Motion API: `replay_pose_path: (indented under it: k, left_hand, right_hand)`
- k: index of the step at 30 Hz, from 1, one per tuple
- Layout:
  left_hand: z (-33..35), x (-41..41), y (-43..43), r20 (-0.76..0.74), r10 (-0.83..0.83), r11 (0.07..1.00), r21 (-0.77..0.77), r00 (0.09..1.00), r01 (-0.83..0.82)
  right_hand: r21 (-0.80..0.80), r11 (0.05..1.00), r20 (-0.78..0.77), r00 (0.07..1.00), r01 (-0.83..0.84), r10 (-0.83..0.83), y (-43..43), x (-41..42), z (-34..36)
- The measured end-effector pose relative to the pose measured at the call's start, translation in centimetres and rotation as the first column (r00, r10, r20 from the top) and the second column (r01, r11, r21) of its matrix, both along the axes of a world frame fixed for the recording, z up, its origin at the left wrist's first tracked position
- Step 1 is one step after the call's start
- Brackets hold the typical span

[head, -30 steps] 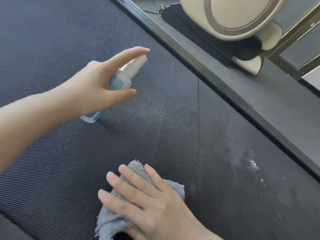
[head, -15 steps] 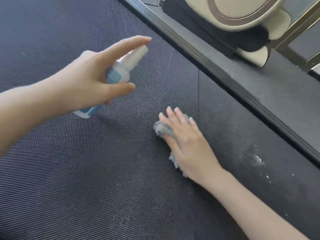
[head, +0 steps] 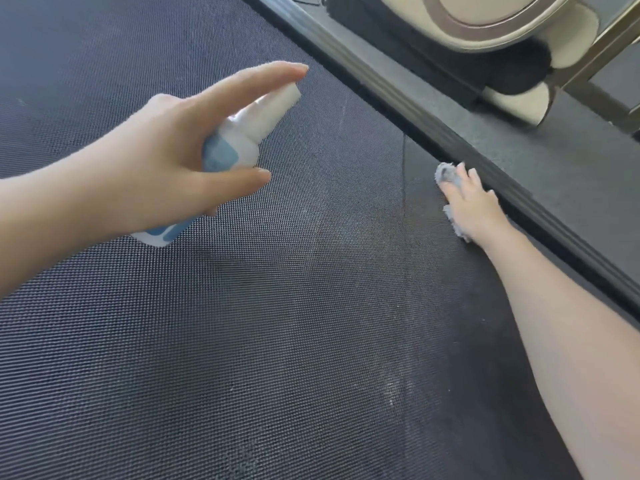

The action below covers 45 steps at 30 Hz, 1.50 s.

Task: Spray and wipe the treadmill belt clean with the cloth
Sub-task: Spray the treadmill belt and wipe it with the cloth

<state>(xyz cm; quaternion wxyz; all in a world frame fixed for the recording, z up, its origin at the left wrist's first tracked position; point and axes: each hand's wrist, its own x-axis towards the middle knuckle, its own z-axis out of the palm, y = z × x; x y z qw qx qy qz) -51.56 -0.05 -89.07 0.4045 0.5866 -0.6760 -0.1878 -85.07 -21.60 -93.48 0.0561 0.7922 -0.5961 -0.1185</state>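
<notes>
Black textured treadmill belt (head: pixel 242 358) lies nearest, over it the left hand (head: pixel 156 161) grips a white-and-blue spray bottle (head: pixel 239 140), contents not visible, index finger above the nozzle, while the right hand (head: pixel 474 209), fingers flat, has slid the grey cloth (head: pixel 445 174) under them away to beside the side rail (head: pixel 381 88), so wiping advances.

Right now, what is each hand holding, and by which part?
The left hand grips the spray bottle round its body, forefinger above the nozzle. The right hand holds nothing; its fingers press the cloth onto the belt.
</notes>
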Motion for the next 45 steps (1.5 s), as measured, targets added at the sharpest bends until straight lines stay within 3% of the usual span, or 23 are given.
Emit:
replay_pose_path:
  k: [5, 8, 11, 17, 22, 30, 33, 37, 41, 45]
  left_hand:
    - [0.1, 0.2, 0.0, -0.013, -0.005, 1.0, 0.012, 1.0, 0.005]
    - [0.3, 0.1, 0.0, -0.025, -0.009, 1.0, 0.027, 1.0, 0.01]
    - [0.5, -0.2, 0.0, -0.053, -0.031, 0.999, 0.032, 0.998, 0.033]
    - [0.9, -1.3, 0.9, -0.089, -0.079, 0.995, 0.053, 0.993, 0.084]
    - [1.8, -2.5, 2.3, -0.083, -0.13, 0.991, 0.03, 0.988, 0.133]
    - [3.1, -3.1, 4.3, -0.054, -0.165, 0.985, 0.033, 0.985, 0.167]
    - [3.2, -3.2, 4.9, -0.031, -0.166, 0.985, 0.035, 0.986, 0.167]
    - [2.8, -2.9, 5.7, 0.048, -0.161, 0.986, 0.047, 0.986, 0.159]
    - [2.1, -2.9, 6.4, 0.109, -0.129, 0.99, 0.075, 0.986, 0.121]
    - [1.6, -3.5, 6.3, 0.124, -0.146, 0.988, 0.076, 0.981, 0.138]
  right_hand:
    - [0.031, 0.996, 0.092, 0.992, 0.084, -0.087, -0.5, -0.2, 0.2]
    - [0.112, 0.975, 0.256, 0.943, 0.192, -0.215, 0.8, 0.4, 1.3]
    - [0.152, 0.973, 0.331, 0.919, 0.172, -0.214, 3.2, 0.4, 1.3]
    - [0.123, 0.979, 0.383, 0.918, -0.16, 0.102, 12.1, 2.0, 1.0]
    - [0.194, 0.869, 0.58, 0.768, -0.455, 0.272, 22.3, 4.2, 1.3]
    - [-0.03, 0.632, 0.437, 0.558, -0.774, 0.705, 33.7, 4.9, -1.3]
    - [-0.044, 0.592, 0.434, 0.518, -0.805, 0.737, 35.2, 4.3, -1.4]
    - [-0.067, 0.642, 0.377, 0.576, -0.764, 0.725, 35.3, 3.9, -1.2]
    - [-0.139, 0.77, 0.286, 0.719, -0.622, 0.633, 32.6, 2.7, -1.4]
    - [-0.088, 0.87, 0.245, 0.836, -0.485, 0.491, 27.6, 1.0, -0.9]
